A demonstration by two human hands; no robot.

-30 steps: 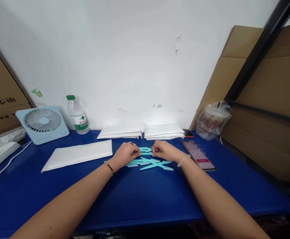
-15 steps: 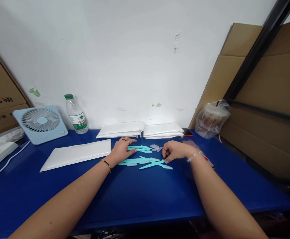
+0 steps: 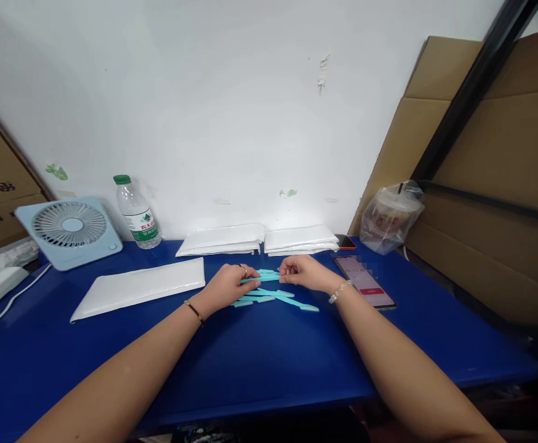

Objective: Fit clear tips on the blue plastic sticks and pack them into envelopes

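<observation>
brightly lit wall (image 3: 223, 111), dark lower right corner, stretched edges

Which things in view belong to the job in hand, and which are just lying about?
Apparently in use:
turquoise eyebrow razors, between and below left hand and right hand

Apparently just lying about:
pale-blue fan
water bottle
bagged drink cup
lit phone
orange-edged phone
white padded packets (untouched, role unclear)
</observation>
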